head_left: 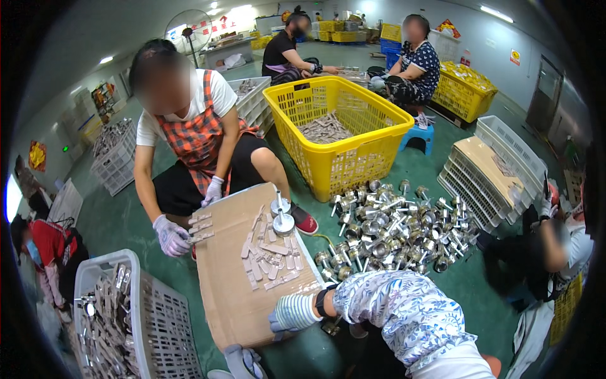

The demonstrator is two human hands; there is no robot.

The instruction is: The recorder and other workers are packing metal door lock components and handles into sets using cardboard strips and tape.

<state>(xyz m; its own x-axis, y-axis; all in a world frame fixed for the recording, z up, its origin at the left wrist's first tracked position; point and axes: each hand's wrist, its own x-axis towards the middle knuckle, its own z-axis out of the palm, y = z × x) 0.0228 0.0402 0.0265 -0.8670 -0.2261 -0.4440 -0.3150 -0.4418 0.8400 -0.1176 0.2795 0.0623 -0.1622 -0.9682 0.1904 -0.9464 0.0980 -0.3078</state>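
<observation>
A brown cardboard sheet (237, 316) lies before me, bearing several flat metal strips (275, 260) and two round metal parts with stems (283, 222). My right hand (291, 314), in a striped glove with blue-grey fingers, is over the sheet's near right edge. Its fingers are bunched downward; what they hold, if anything, is hidden. At the lower edge of the view, my left hand (245, 362), in a grey glove, is beside the sheet's near corner. Its fingers are slightly bent and apart, with nothing visible in them.
Opposite, a co-worker's gloved hand (172, 236) touches strips at the sheet's left edge. A heap of metal cups with stems (394, 230) lies on the floor to the right. A yellow basket (341, 165) stands behind; a grey crate of metal parts (165, 322) is at left.
</observation>
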